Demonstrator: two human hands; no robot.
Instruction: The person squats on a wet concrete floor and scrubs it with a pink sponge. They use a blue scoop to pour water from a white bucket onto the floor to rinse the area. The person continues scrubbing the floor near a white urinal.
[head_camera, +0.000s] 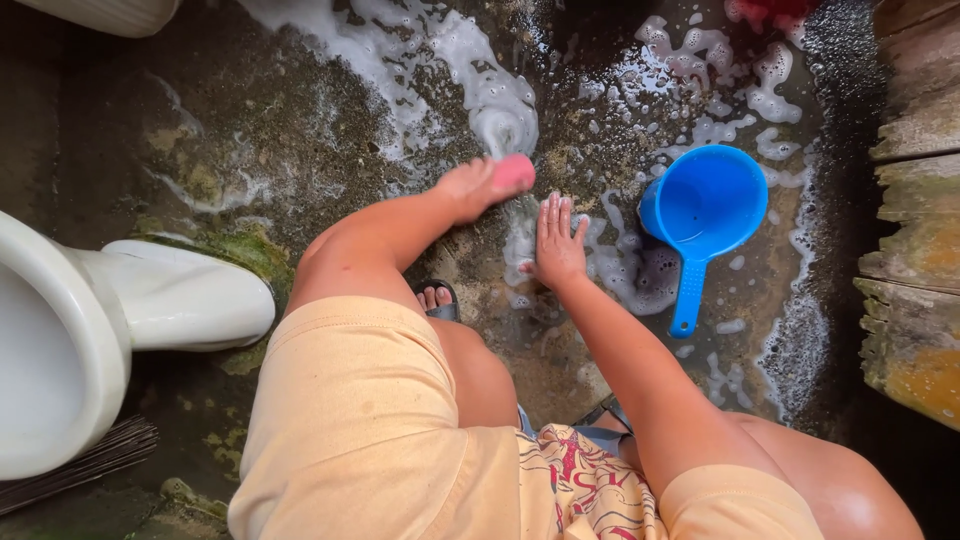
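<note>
My left hand (470, 187) grips a pink scrubbing brush (514, 171) and presses it on the wet, soapy concrete floor (330, 140). Just to its right, my right hand (556, 243) lies flat on the floor with its fingers spread, holding nothing. White foam (497, 105) streaks the floor just beyond the brush. A blue plastic water dipper (705, 212) with a long handle lies on the floor right of my right hand, apart from it. I am squatting, and my knees and one sandalled foot (438, 299) show below my arms.
A white toilet bowl (60, 330) stands at the left, with a dark broom (80, 465) below it. Weathered wooden boards (915, 250) line the right edge. Green moss (245, 250) grows near the toilet base. Something red (765, 12) shows at the top right.
</note>
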